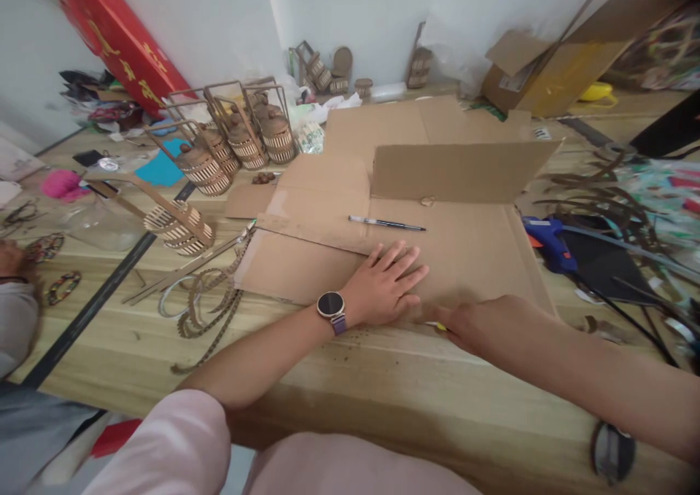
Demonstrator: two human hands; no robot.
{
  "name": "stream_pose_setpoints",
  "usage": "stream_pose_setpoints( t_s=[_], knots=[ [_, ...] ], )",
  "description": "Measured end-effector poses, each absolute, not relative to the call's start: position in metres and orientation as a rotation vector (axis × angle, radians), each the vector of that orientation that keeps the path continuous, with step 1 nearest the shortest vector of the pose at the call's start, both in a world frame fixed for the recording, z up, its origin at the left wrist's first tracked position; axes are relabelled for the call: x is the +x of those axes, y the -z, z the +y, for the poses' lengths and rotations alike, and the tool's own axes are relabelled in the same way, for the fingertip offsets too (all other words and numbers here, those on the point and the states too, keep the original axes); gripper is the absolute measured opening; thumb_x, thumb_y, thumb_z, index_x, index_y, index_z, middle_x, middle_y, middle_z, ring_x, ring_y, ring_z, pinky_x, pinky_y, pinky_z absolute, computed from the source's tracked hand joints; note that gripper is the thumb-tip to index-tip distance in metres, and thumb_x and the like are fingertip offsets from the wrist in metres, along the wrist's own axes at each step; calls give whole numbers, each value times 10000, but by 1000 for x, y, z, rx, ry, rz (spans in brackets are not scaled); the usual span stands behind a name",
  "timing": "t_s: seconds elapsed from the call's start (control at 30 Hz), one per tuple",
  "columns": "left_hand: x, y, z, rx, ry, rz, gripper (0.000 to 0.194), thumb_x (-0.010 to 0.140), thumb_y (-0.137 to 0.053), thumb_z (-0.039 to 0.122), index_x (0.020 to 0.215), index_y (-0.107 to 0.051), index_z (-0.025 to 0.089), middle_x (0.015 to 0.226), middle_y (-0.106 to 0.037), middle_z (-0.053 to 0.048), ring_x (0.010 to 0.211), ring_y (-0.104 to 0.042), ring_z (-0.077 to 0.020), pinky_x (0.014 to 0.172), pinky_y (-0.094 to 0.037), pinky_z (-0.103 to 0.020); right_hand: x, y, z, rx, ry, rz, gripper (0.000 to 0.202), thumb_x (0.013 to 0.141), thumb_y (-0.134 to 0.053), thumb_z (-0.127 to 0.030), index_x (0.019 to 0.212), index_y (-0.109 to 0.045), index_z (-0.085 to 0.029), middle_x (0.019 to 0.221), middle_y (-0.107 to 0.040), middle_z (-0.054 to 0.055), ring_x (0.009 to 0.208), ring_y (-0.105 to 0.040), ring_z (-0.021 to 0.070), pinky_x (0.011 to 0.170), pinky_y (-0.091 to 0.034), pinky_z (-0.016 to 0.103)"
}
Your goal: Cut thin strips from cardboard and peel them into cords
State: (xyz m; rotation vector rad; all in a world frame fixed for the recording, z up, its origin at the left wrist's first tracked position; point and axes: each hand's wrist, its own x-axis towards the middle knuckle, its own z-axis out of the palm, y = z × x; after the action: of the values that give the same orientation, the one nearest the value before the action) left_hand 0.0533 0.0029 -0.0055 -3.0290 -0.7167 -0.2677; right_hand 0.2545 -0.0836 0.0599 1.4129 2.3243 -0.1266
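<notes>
Pink sleeve (169, 437) foremost, lower left. Left hand (386, 287): fingers apart, flat on the cardboard (470, 254), which lies on the table (328, 386); presumably bracing it. Right hand (486, 324): fingers closed on a yellow tool (439, 326) at the cardboard's near edge; blur prevents naming it. Pen (387, 223) lies loose beyond the left hand; raised flap (453, 174) obstructs the far side. Glue gun (552, 241) right, baskets (249, 149) left.

Here the right hand (475, 323), blurred at the fingers, covers most of a small yellow object (439, 326), too little showing to name; another person's hand (11, 259) gets cut by the left edge; a colourful heap (664, 197), far right, smears and runs out of view!
</notes>
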Motion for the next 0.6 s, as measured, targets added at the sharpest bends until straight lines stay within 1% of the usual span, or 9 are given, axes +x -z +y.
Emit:
stream_pose_setpoints(
  t_s=[0.1,0.2,0.3,0.37,0.5,0.6],
  knots=[
    [53,5,3,-3030,261,-717,613,1072,-296,528,1580,-393,199,1698,-254,-128,1577,-177,-355,1251,-187,-584,256,-65,-85,1386,162,2268,376,887,-531,-72,1145,-721,-268,752,-776,47,680,-761,245,460,-398,242],
    [52,4,3,-3031,260,-716,604,1073,-300,517,1576,-401,199,1695,-263,-127,1576,-180,-356,1251,-187,-583,257,-67,-86,1391,170,2275,421,880,-527,-56,1189,-710,-276,757,-778,49,681,-761,242,459,-395,236],
    [53,4,2,-3033,260,-721,599,1073,-304,513,1578,-396,205,1693,-270,-122,1575,-186,-348,1253,-186,-576,262,-63,-88,1404,166,2299,414,879,-526,-63,1183,-712,-273,756,-775,61,654,-752,234,455,-398,234],
    [53,4,2,-3036,247,-729,598,1074,-302,511,1583,-385,209,1696,-267,-115,1576,-185,-344,1255,-182,-569,265,-61,-89,1412,162,2277,406,880,-524,-63,1168,-711,-279,770,-780,58,655,-754,244,456,-406,239],
    [53,3,2,-3044,212,-735,604,1075,-287,517,1585,-380,207,1699,-263,-104,1580,-173,-338,1260,-175,-565,270,-63,-91,1420,191,2189,438,895,-520,-72,1218,-680,-320,812,-791,39,729,-774,276,483,-421,250],
    [53,1,2,-3053,200,-736,598,1079,-282,512,1584,-382,207,1694,-277,-99,1581,-171,-335,1261,-171,-567,271,-66,-92,1413,220,2175,427,906,-516,-82,1225,-678,-315,833,-794,46,769,-779,279,501,-433,254]
  ],
)
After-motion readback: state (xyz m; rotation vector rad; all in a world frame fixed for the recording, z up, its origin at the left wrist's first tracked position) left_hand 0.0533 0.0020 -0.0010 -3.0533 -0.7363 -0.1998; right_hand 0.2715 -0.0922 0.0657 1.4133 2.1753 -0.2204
